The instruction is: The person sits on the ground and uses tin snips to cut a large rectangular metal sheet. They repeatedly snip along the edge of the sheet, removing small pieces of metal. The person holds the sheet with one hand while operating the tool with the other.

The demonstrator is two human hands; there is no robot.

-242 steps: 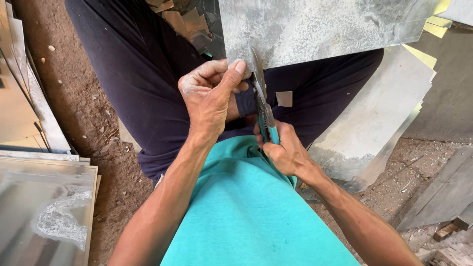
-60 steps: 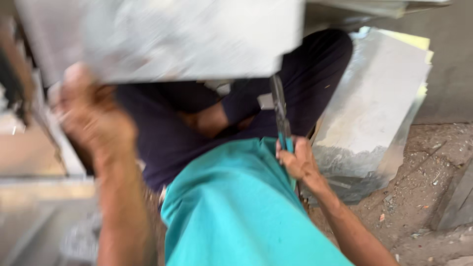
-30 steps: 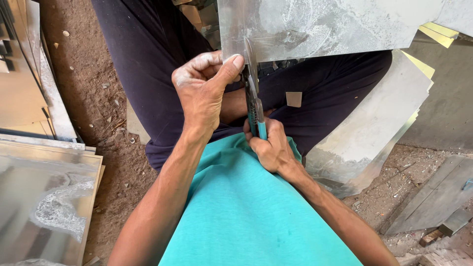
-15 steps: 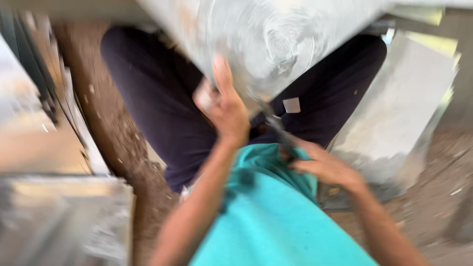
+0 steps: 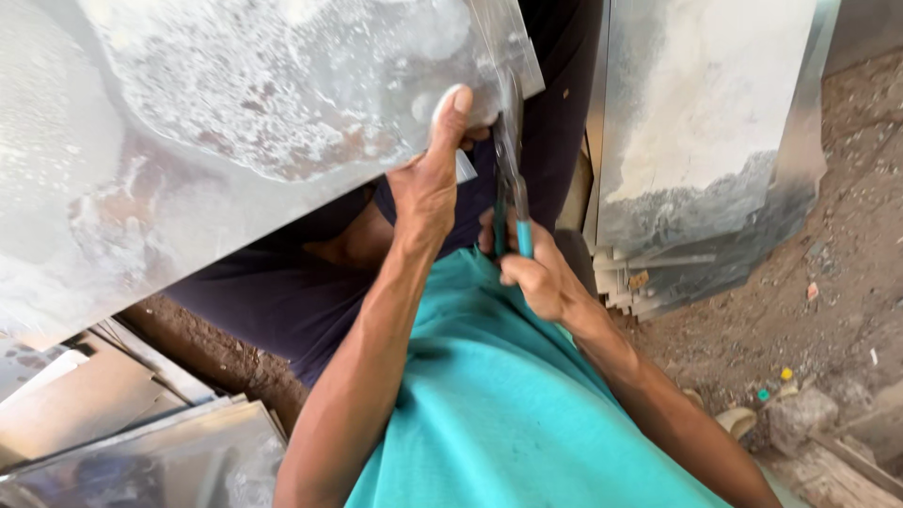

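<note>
While seen from the head camera, left hand [image 5: 428, 183] raised, grip clamped on the lower edge of a large mottled metal sheet [image 5: 235, 122]: thumb pressed flat on the upper face, other fingers hidden beneath. Sheet spreading up and to the left of that grip, tilted, filling the upper left of the view, stained white and rust-brown.

Just right of the left grip, right hand [image 5: 538, 275] closed tight around the teal handles of tin snips [image 5: 508, 179]. Handles held together inside the fist; dark blades rising from the grip to the sheet's edge beside the left thumb, meeting the metal at its right corner. Whether the blades are biting into the sheet or only against it: cannot tell.

Below both grips, a teal shirt [image 5: 508, 404] and dark trousers [image 5: 282, 292] of the seated person.

To the right of the right grip, a stack of metal sheets [image 5: 696, 141] leaning upright, with cut strips at its foot. Farther right and below, dirt floor [image 5: 828, 282] with small scraps. Down to the left of the left grip, more flat sheets [image 5: 122, 433] lying piled on the ground.
</note>
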